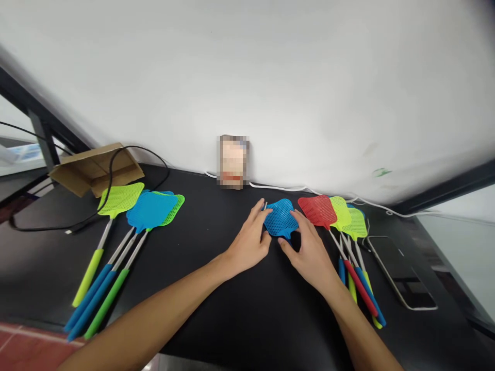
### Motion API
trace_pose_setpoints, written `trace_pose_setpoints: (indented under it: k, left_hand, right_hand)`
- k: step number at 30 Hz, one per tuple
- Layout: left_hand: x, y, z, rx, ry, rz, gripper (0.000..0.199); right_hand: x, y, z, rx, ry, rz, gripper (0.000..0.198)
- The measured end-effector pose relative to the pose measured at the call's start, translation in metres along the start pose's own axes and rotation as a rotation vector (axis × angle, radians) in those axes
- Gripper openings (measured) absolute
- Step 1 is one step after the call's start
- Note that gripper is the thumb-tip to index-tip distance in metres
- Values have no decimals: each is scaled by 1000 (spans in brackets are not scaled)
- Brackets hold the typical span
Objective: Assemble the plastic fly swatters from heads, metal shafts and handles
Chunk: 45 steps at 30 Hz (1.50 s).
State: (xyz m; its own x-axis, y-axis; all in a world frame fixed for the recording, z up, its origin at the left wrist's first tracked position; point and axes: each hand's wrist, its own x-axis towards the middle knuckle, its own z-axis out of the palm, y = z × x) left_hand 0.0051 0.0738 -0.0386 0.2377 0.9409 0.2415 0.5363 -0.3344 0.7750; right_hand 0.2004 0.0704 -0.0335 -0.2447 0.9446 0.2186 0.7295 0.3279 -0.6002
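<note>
Blue fly swatter (281,217) lies mesh head up on the black table (240,319), between both hands, near the middle of my view. Left hand (247,242) is at its left side, half open, fingers reaching forward, thumb bent in; from my end I can't tell if it has hold of anything. A bit of something silvery shows by those fingertips, too small to name. Right hand (311,255) is at the right side, thumb and fingers spread well apart around the lower right corner, not closed on it. Neck points back toward the person; I can't make out the rest of the handle.

Just right of that hand I've got a bunch of swatters: red swatter (319,210) on the left, yellow swatters (356,224) beside it, blue bits partly hidden, handles crossing. Phone (402,273) lies right of the bunch.

Left side, well apart: yellow-green swatter (121,198), then overlapping blue swatters (149,210) with a green swatter (177,210) partly underneath. Open cardboard box (96,167) behind those, black cable (111,170) looping over. Pixelated item (233,162) stands against the white wall (270,77); white cable (278,187) runs along its foot.
</note>
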Motion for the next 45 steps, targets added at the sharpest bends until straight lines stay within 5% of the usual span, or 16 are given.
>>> trace_pose_setpoints:
  k: [7, 11, 15, 22, 31, 45]
  left_hand:
    - [-2, 3, 0, -21, 58, 27, 49]
    - [0, 5, -5, 81, 127, 54, 43]
    - [7, 6, -16, 386, 140, 37, 26]
    - [14, 2, -29, 673, 58, -104, 12]
    - [11, 0, -29, 754, -33, -153, 40]
    - [9, 1, -16, 478, 21, -98, 37]
  right_hand:
    - [-3, -3, 10, -196, -14, -130, 73]
    - [-2, -5, 4, -422, 89, -123, 52]
    - [-2, -8, -7, -589, 22, -72, 27]
    - [-5, -16, -20, -553, -225, -46, 28]
    - [-14, -21, -37, -388, -447, -168, 37]
    - [-11, -20, -20, -378, -368, -156, 14]
